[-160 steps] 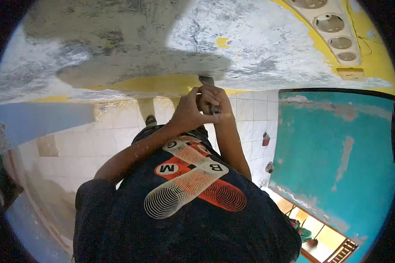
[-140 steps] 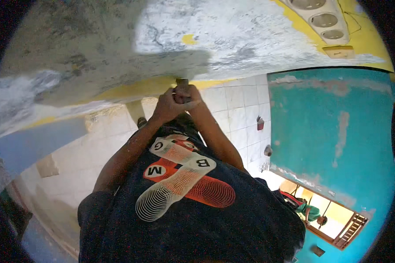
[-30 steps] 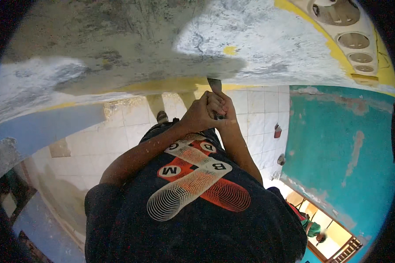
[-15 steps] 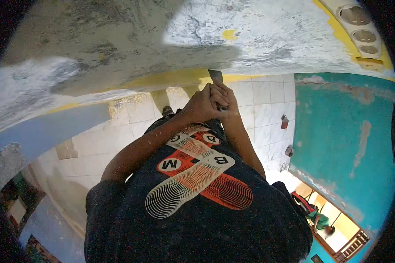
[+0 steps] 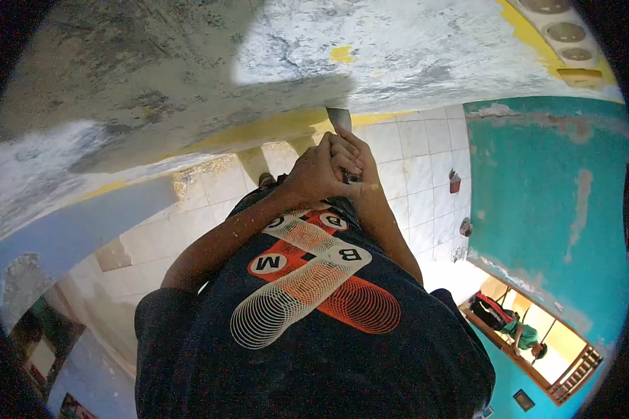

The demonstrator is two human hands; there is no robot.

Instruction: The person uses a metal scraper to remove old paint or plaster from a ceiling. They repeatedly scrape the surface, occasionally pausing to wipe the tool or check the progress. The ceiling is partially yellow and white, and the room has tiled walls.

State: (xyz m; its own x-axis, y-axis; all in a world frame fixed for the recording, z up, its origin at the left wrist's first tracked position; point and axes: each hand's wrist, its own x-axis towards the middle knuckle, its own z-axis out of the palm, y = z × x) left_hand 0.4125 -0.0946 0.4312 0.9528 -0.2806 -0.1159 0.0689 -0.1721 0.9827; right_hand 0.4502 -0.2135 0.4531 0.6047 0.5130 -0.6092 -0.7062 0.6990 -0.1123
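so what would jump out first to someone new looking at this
Probably the orange and cream coil print on the dark shirt, low in the middle. Above it, the left hand and right hand are clasped around a flat-bladed tool, its blade at the yellow strip edging the patchy grey-and-white wall. The turquoise wall at right would likely catch the eye too.

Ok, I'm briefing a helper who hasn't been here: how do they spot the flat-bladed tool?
Find the big patchy wall across the top, then the yellow strip along its lower edge. Just below, where the left hand and right hand meet, the flat-bladed tool juts from the grip. It is plain grey, unlike the yellow strip and pale floor tiles.
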